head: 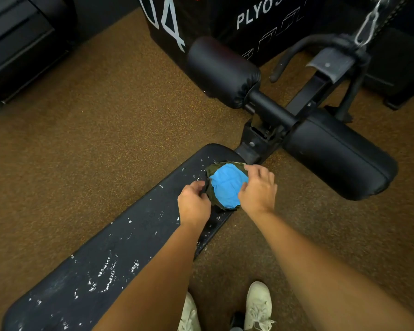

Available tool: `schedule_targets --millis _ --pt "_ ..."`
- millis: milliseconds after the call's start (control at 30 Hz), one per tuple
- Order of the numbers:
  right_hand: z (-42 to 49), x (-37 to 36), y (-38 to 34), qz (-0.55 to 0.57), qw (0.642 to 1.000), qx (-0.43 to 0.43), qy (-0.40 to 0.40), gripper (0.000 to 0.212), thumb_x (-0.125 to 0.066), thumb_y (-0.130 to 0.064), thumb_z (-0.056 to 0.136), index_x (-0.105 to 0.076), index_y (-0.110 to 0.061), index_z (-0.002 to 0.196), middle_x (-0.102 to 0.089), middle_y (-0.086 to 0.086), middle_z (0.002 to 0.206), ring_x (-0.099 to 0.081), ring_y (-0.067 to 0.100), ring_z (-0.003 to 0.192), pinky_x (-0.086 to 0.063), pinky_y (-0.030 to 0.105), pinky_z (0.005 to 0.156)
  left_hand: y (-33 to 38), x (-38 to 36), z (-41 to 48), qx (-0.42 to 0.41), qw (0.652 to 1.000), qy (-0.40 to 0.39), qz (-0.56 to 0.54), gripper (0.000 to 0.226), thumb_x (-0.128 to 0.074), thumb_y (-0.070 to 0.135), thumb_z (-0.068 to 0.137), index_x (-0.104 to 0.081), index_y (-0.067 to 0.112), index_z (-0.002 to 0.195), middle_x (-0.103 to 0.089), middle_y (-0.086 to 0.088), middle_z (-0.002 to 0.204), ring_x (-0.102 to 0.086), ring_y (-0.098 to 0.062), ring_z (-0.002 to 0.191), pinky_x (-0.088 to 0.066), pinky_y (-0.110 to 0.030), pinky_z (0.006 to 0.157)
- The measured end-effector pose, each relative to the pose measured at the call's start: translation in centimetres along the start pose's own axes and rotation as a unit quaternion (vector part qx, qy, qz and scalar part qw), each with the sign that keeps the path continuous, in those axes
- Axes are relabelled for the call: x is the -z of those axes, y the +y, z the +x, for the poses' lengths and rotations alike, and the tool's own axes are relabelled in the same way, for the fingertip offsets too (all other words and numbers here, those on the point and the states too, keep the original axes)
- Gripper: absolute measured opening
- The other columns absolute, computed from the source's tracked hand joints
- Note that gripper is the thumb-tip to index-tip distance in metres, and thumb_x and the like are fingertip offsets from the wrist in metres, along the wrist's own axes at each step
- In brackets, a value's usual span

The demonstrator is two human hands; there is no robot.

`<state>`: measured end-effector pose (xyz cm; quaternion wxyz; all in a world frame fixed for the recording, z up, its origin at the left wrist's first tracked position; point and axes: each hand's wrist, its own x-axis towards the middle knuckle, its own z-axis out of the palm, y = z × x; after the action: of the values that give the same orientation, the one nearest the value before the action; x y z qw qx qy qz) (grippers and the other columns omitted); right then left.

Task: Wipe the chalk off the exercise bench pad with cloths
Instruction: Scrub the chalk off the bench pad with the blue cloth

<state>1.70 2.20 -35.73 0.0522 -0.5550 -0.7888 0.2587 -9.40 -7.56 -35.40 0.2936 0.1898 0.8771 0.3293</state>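
The cloths sit at the far end of the pad (134,235), a blue cloth (227,185) stacked on a green cloth (212,169). The left grip (194,201) is closed, its fingers curled onto the near edge of the green cloth. The right grip (258,187) is half closed and arched over the stack, thumb on the blue cloth and fingertips at its far rim. Chalk (105,273) shows as white flecks along most of the pad, including just beside the cloths. Judged step: the stack is being gathered and seated for a wiping stroke, and wiping itself appears barely begun. The next move calls for firm downward pressure through both grips, then a steady pull along the pad toward the near end. The two layers must stay together so they do not slide apart.
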Motion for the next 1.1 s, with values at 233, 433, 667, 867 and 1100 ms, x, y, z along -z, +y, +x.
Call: schedule_targets --millis 233,433,667,867,1100 --pt "-0.4 -2.9 -0.4 -0.12 0.986 0.103 -0.054 0.053 -0.038 -0.042 0.098 -0.026 -0.03 0.149 -0.016 0.007 0.158 -0.012 0.032 0.145 -0.018 0.049 0.114 -4.4 0.4 0.8 -0.134 0.963 0.069 0.224 0.042 -0.056 0.017 0.09 -0.054 0.009 0.131 -0.047 -0.013 0.139 -0.033 -0.033 0.133 -0.029 -0.042 0.109" --pt "0.2 -5.3 -0.8 -0.141 0.981 0.099 -0.088 0.058 -0.029 -0.059 0.095 -0.013 -0.045 0.149 0.0 0.007 0.161 0.004 0.041 0.145 -0.004 0.053 0.117 -6.9 0.7 1.2 -0.135 0.944 0.071 0.294 0.051 -0.045 0.029 0.096 -0.037 0.012 0.144 -0.027 -0.011 0.154 -0.013 -0.031 0.145 -0.014 -0.045 0.117" --pt "-0.4 -6.6 0.9 -0.153 0.978 0.137 -0.024 0.048 -0.043 -0.057 0.091 -0.045 -0.039 0.135 -0.029 0.006 0.151 -0.016 0.04 0.143 -0.015 0.06 0.115 -8.4 0.6 2.0 -0.131 0.942 0.066 0.302 0.052 -0.032 0.035 0.1 -0.031 0.012 0.146 -0.021 -0.009 0.157 -0.007 -0.027 0.146 -0.008 -0.047 0.118" --pt "1.4 -7.7 -1.7 -0.161 0.985 0.051 -0.042 0.061 -0.026 -0.059 0.095 -0.016 -0.037 0.151 -0.007 0.01 0.159 0.003 0.044 0.144 -0.001 0.061 0.114 -9.4 1.1 2.5 -0.152 0.934 0.058 0.317 0.062 -0.015 0.043 0.095 -0.029 0.012 0.147 -0.019 -0.007 0.157 -0.005 -0.025 0.147 -0.005 -0.047 0.117" --pt "0.1 -7.4 1.8 -0.184 0.965 0.186 -0.019 0.053 -0.03 -0.05 0.096 -0.04 -0.028 0.142 -0.029 0.012 0.154 -0.017 0.041 0.143 -0.018 0.06 0.114 -10.0 0.7 2.6 -0.161 0.934 0.072 0.312 0.059 -0.02 0.041 0.096 -0.032 0.01 0.145 -0.022 -0.008 0.156 -0.009 -0.028 0.146 -0.009 -0.049 0.116"
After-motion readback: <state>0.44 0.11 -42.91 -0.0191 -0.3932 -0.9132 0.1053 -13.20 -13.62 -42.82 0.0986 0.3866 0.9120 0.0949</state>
